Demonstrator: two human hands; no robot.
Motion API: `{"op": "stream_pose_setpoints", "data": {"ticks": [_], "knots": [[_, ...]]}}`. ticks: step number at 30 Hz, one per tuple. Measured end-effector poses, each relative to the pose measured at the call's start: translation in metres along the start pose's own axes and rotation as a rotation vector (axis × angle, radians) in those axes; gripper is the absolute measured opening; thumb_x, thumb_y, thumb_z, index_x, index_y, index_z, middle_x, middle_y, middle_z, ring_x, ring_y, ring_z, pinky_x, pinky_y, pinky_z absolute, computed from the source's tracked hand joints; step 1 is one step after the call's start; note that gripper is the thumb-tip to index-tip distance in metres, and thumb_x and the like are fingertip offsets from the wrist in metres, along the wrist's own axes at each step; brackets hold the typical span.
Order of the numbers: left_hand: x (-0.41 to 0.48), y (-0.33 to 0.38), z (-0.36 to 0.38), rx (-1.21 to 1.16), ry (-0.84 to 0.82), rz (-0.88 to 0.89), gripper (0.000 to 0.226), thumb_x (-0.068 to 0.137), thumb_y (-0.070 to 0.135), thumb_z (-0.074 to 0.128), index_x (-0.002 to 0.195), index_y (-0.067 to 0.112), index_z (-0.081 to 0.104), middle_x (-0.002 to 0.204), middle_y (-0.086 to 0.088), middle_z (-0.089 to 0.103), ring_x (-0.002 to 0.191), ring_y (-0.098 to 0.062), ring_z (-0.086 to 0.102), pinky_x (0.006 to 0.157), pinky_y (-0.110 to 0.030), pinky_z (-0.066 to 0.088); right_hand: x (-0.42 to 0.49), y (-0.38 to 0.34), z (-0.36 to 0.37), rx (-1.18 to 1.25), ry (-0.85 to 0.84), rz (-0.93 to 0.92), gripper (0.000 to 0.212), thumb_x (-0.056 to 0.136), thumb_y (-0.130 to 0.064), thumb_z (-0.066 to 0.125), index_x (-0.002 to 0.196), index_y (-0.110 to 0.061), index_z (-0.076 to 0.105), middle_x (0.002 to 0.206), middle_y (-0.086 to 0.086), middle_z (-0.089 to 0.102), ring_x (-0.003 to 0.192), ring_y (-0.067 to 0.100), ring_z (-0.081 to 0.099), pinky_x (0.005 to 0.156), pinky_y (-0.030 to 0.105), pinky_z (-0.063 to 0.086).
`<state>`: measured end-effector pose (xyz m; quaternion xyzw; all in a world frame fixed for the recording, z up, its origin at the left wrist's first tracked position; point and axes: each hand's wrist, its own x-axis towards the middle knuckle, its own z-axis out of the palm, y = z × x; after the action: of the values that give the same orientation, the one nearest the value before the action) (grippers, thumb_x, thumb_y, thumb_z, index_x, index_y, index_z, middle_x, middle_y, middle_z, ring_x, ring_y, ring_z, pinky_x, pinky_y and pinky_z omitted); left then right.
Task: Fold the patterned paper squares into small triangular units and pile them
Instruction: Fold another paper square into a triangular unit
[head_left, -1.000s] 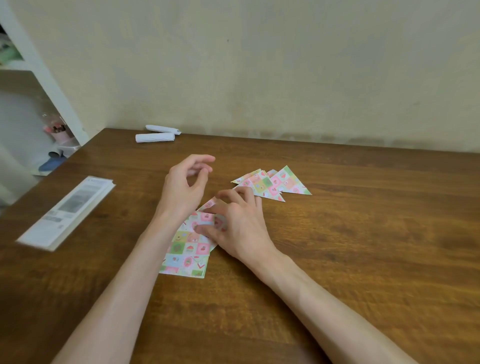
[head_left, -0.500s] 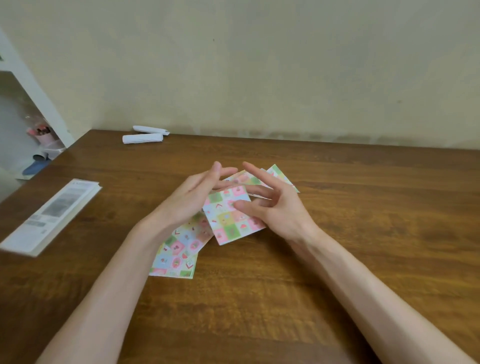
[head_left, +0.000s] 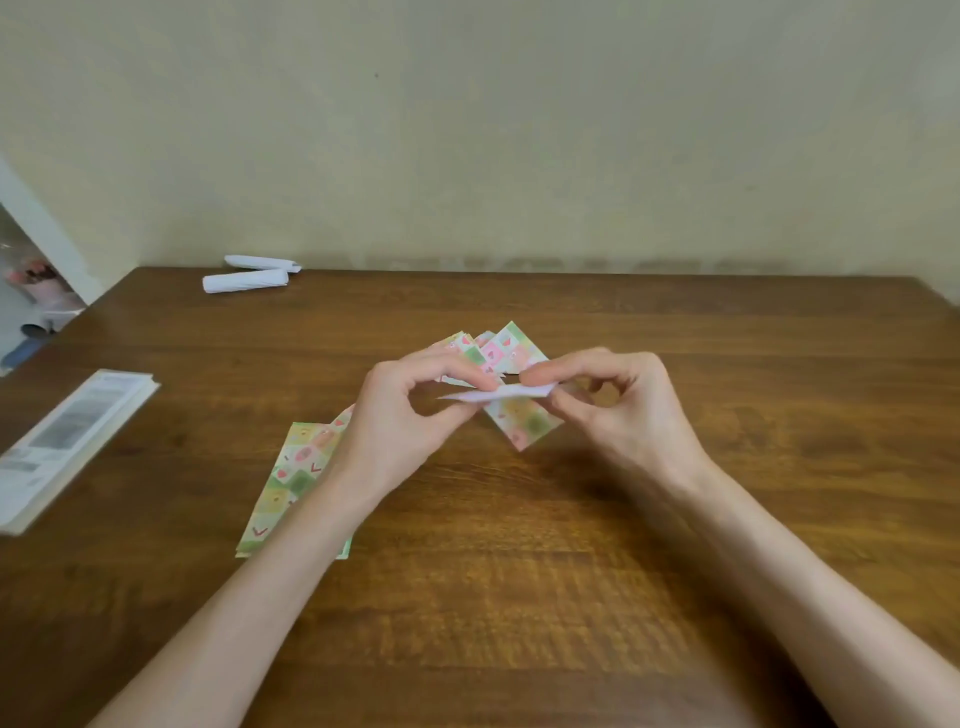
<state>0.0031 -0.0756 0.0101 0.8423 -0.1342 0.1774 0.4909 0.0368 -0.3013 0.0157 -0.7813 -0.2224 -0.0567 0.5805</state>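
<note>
A patterned paper square (head_left: 522, 418) hangs above the wooden table (head_left: 519, 571), bent over so its white underside shows along the top edge. My left hand (head_left: 410, 415) pinches its left end and my right hand (head_left: 618, 410) pinches its right end. Behind my hands lies a pile of folded triangular units (head_left: 506, 345), pink and green. A stack of flat patterned squares (head_left: 293, 478) lies under my left forearm, partly hidden by it.
A white booklet (head_left: 67, 436) lies at the table's left edge. Two white paper rolls (head_left: 247, 278) rest at the back left near the wall. A white shelf (head_left: 31, 280) with small items stands off the left side.
One square came off the flat stack and now sits lifted between both hands, which pinch its ends with the paper bent. The view has shifted slightly left to right.
</note>
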Motion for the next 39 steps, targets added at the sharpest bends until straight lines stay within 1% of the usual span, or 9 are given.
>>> {"op": "stream_pose_setpoints", "data": {"ticks": [2,4,7,11,15,21,26,32,39], "knots": [[-0.001,-0.002,0.004,0.227,0.055,0.215,0.023,0.082,0.003,0.078,0.096,0.021,0.082,0.104,0.016,0.073,0.11,-0.011,0.065,0.096,-0.03,0.048,-0.002,0.002,-0.011,-0.272,0.026,-0.221,0.026,0.084,-0.004,0.079,0.094,-0.027,0.083,0.103,-0.015,0.077,0.104,0.009,0.063,0.094,0.035,0.045],[-0.003,-0.007,0.007,0.414,0.059,0.379,0.02,0.083,0.009,0.074,0.096,0.022,0.081,0.105,0.013,0.071,0.108,-0.014,0.063,0.093,-0.029,0.043,-0.004,0.009,-0.021,-0.52,0.037,-0.425,0.023,0.083,-0.01,0.08,0.094,-0.031,0.083,0.107,-0.018,0.074,0.103,0.014,0.057,0.09,0.04,0.041],[-0.007,-0.015,0.012,0.524,-0.059,0.453,0.018,0.084,0.008,0.079,0.095,0.022,0.08,0.099,0.011,0.07,0.098,-0.014,0.065,0.089,-0.023,0.04,-0.012,0.025,-0.03,-0.646,-0.004,-0.521,0.02,0.081,-0.017,0.08,0.094,-0.032,0.084,0.104,-0.012,0.068,0.094,0.017,0.05,0.081,0.04,0.04],[-0.011,-0.02,0.016,0.554,-0.245,0.448,0.014,0.086,0.017,0.081,0.096,0.026,0.08,0.097,0.013,0.071,0.091,-0.007,0.064,0.082,-0.023,0.045,-0.024,0.042,-0.035,-0.671,-0.175,-0.365,0.024,0.079,-0.019,0.086,0.095,-0.036,0.083,0.097,-0.015,0.063,0.086,0.011,0.049,0.076,0.042,0.043],[-0.013,-0.018,0.017,0.548,-0.325,0.399,0.012,0.089,0.023,0.078,0.1,0.029,0.08,0.099,0.017,0.072,0.089,-0.004,0.066,0.077,-0.027,0.051,-0.031,0.04,-0.041,-0.593,-0.329,-0.151,0.024,0.079,-0.042,0.07,0.101,-0.041,0.08,0.1,-0.022,0.063,0.1,0.004,0.059,0.098,0.046,0.046],[-0.017,-0.012,0.016,0.559,-0.37,0.378,0.012,0.094,0.041,0.073,0.1,0.033,0.081,0.102,0.019,0.072,0.093,-0.001,0.064,0.077,-0.029,0.053,-0.037,0.036,-0.043,-0.602,-0.371,-0.128,0.032,0.08,-0.063,0.073,0.102,-0.041,0.079,0.105,-0.022,0.06,0.102,0.006,0.058,0.095,0.04,0.046],[-0.017,-0.013,0.018,0.546,-0.366,0.35,0.012,0.093,0.041,0.072,0.096,0.033,0.081,0.099,0.019,0.07,0.089,-0.002,0.063,0.076,-0.024,0.047,-0.038,0.036,-0.039,-0.54,-0.378,-0.158,0.006,0.086,-0.041,0.079,0.088,-0.036,0.077,0.099,-0.022,0.065,0.1,0.007,0.062,0.092,0.036,0.049],[-0.019,-0.012,0.02,0.462,-0.342,0.174,0.023,0.094,0.053,0.063,0.095,0.036,0.079,0.093,0.023,0.065,0.086,0.002,0.06,0.08,-0.02,0.041,-0.033,0.032,-0.033,-0.393,-0.337,-0.034,0.019,0.097,-0.036,0.071,0.082,-0.025,0.07,0.077,-0.016,0.062,0.078,0.013,0.057,0.069,0.017,0.041],[-0.017,-0.015,0.025,0.421,-0.312,-0.054,0.02,0.095,0.055,0.058,0.094,0.04,0.07,0.089,0.02,0.06,0.092,-0.002,0.056,0.078,-0.026,0.048,-0.028,0.028,-0.022,-0.344,-0.237,0.099,0.018,0.097,-0.023,0.067,0.078,-0.024,0.067,0.071,-0.008,0.067,0.059,0.005,0.051,0.06,0.015,0.039]]}}
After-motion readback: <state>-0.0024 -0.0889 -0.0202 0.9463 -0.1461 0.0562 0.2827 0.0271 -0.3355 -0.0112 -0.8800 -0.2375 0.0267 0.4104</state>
